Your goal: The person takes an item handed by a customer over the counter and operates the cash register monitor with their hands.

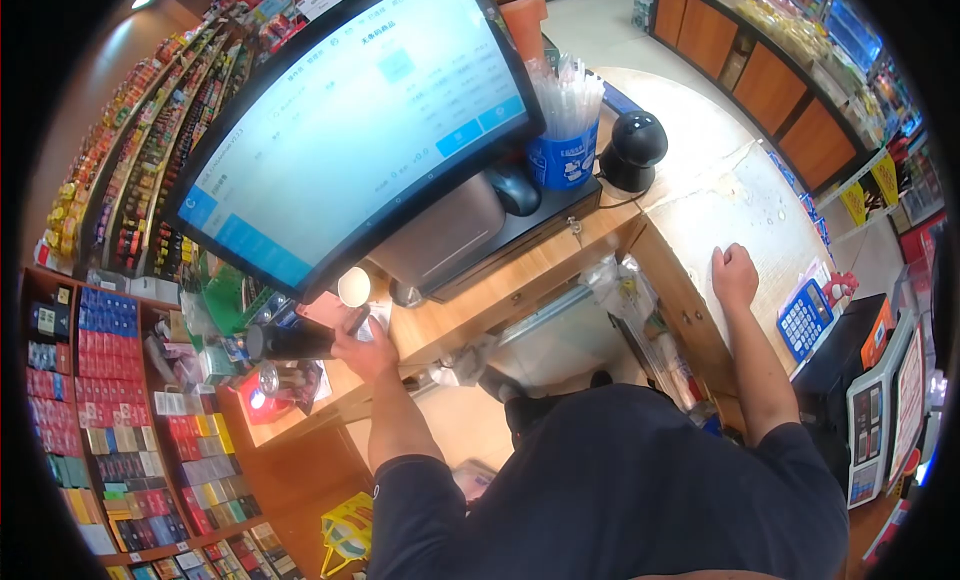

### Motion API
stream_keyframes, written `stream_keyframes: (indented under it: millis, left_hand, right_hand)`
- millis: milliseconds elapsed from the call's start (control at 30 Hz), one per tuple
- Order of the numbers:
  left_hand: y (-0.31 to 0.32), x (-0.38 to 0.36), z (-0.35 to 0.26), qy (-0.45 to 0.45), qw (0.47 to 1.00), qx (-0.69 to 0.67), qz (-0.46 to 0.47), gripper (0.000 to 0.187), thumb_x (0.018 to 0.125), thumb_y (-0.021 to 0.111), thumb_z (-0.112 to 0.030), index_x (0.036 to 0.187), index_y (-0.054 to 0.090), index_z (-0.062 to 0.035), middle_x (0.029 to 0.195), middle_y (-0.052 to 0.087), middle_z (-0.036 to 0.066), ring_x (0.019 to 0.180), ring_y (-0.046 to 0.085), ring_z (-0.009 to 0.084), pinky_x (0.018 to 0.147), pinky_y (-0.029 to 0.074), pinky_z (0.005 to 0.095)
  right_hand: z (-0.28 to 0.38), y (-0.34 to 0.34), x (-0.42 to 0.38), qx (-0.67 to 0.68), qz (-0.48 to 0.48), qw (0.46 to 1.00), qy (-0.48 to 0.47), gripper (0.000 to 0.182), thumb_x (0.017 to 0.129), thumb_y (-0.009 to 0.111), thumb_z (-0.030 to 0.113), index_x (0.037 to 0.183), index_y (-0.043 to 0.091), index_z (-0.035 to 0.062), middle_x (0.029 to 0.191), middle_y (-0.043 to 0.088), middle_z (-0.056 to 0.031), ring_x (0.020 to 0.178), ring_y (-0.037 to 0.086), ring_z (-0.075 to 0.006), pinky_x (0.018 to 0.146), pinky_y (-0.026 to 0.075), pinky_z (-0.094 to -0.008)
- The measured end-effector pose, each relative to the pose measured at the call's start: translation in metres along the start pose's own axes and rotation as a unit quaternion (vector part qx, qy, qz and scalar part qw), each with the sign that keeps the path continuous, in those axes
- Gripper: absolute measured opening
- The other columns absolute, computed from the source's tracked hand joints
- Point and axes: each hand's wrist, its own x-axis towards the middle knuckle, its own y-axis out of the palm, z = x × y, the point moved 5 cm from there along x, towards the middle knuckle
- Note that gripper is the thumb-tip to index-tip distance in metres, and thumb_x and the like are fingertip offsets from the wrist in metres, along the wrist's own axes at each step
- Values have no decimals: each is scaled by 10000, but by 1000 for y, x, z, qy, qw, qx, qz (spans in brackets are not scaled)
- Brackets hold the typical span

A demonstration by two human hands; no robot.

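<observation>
My left hand (366, 352) is at the counter's left end, its fingers bent around a small dark and whitish item that I cannot make out. Beside it lies a black cylindrical bottle (292, 342). A pale paper cup (354, 287) and a pinkish flat item (325, 309) are just beyond the fingers. My right hand (735, 277) rests on the white countertop (705, 205) at the right, with its fingers curled in and nothing visible in them. A blue calculator (805, 321) lies nearest to that forearm.
A large lit monitor (370, 120) stands ahead, with a black mouse (515, 192), a blue tub of straws (563, 158) and a black scanner (636, 148) to its right. Shelves of small packs (115, 380) line the left. A scale (880, 410) stands at the right.
</observation>
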Motion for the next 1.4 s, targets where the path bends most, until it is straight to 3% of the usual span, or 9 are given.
stream_keyframes:
  millis: [500, 600, 800, 1100, 1200, 1400]
  left_hand:
    - [-4, 1, -6, -38, 999, 28, 26, 429, 903, 742, -305, 1304, 624, -212, 1258, 534, 157, 1215, 593, 343, 1068, 476, 449]
    - [-2, 1, -4, -21, 998, 20, 52, 603, 911, 721, -352, 1419, 521, -94, 1321, 646, 84, 1276, 490, 325, 1091, 443, 431]
    - [2, 2, 2, -14, 999, 19, 42, 603, 911, 722, -335, 1425, 518, -94, 1344, 652, 63, 1275, 482, 311, 1097, 440, 427]
    - [0, 3, 0, -37, 998, 21, 56, 664, 897, 743, -374, 1455, 497, -109, 1320, 527, 181, 1261, 552, 370, 1085, 471, 456]
    - [0, 1, 0, -60, 997, 42, 17, 523, 899, 745, -348, 1368, 593, -175, 1293, 531, 160, 1219, 612, 340, 1060, 488, 451]
    - [3, 3, 7, -51, 997, 41, 29, 655, 880, 748, -431, 1441, 540, -165, 1293, 516, 189, 1229, 589, 397, 1049, 489, 489]
  right_hand:
    - [1, -1, -1, 2, -3, 1000, -3, 338, 951, 680, 362, 821, 604, 59, 870, 652, -163, 821, 647, -412, 733, 492, -534]
    - [2, -2, -1, 2, 0, 1000, -1, 336, 952, 680, 360, 822, 604, 60, 870, 651, -162, 821, 647, -410, 734, 492, -532]
    - [2, -1, -1, 2, -1, 1000, -1, 337, 957, 677, 355, 817, 595, 60, 860, 643, -163, 813, 640, -409, 728, 487, -528]
    - [1, -1, 0, -4, 0, 1000, -3, 336, 954, 682, 357, 818, 601, 61, 860, 646, -161, 815, 643, -406, 730, 487, -530]
    - [2, -1, -1, -3, 2, 1000, -1, 339, 955, 682, 359, 818, 600, 60, 864, 646, -162, 818, 643, -408, 732, 487, -530]
    - [2, -2, -1, 3, -5, 1000, -6, 351, 967, 673, 360, 813, 577, 60, 855, 636, -167, 800, 631, -411, 715, 479, -529]
